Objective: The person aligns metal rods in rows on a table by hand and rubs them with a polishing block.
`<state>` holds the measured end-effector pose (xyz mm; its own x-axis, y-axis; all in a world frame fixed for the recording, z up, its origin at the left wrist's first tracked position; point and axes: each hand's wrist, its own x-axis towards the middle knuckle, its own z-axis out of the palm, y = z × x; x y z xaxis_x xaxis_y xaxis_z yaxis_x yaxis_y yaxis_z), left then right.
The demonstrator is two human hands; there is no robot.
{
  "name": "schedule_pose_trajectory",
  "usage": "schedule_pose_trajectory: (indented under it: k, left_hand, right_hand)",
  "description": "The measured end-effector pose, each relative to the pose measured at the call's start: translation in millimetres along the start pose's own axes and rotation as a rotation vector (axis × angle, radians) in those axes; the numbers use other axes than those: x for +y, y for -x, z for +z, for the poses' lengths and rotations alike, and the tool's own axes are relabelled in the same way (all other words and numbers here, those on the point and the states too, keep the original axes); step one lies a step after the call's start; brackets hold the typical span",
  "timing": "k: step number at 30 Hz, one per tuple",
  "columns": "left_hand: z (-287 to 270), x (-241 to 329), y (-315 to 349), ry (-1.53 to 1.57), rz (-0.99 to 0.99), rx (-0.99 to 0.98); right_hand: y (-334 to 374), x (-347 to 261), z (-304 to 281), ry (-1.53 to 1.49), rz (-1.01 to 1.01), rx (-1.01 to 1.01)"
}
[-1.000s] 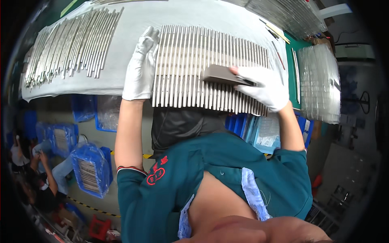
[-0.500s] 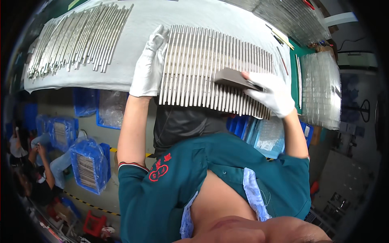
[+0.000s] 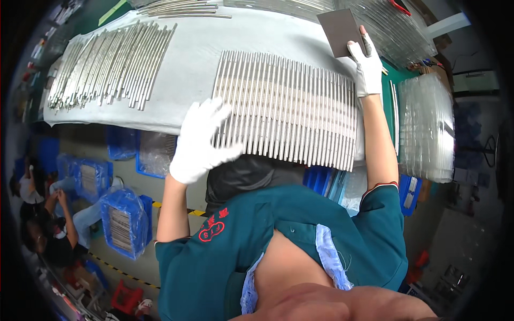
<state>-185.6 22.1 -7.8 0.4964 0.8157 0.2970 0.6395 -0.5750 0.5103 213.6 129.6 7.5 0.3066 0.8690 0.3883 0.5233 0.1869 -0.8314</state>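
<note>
A row of silver metal rods lies side by side on the white-covered table, their near ends jutting past its front edge. My left hand, in a white glove, is at the row's left end with fingers spread, holding nothing. Whether its fingertips touch the rods I cannot tell. Beyond the row's far right corner, my gloved right hand grips a flat dark grey-brown rectangular block by its edge, the broad face turned up. Some fingers of that glove show bare tips.
More loose rods lie at the table's left, and others at its far edge. Clear plastic trays are stacked at the right. Blue crates stand on the floor at left, near two seated people.
My right hand has lifted the block off the rods and carried it away to the far right. My left hand has come nearer and its fingers have spread.
</note>
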Motion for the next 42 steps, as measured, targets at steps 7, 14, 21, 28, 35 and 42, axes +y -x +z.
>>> schedule_pose_trajectory:
  k: [7, 14, 21, 28, 35, 42]
  left_hand:
    - [11.6, -2.0, 4.4, -0.298, 0.119, -0.005]
    - [18.0, -4.6, 1.6, -0.337, 0.122, -0.014]
    - [17.6, -7.0, 1.6, -0.288, 0.122, 0.025]
    - [2.4, -7.1, -24.4, -0.291, -0.087, 0.014]
    - [6.6, -6.1, -28.4, -0.208, -0.083, -0.010]
    - [10.0, -8.2, -28.5, -0.170, -0.073, 0.034]
  right_hand:
    - [3.6, -6.7, 15.0, -0.213, 0.067, -0.048]
    - [10.3, -0.2, 18.2, -0.291, 0.102, -0.044]
    - [7.4, 10.3, 18.5, -0.229, 0.121, -0.055]
    - [52.7, -63.9, 20.1, -0.119, 0.122, -0.599]
    - [54.6, -91.1, 54.4, 0.336, -0.370, -0.731]
    - [49.4, -93.1, 45.5, 0.349, -0.286, -0.788]
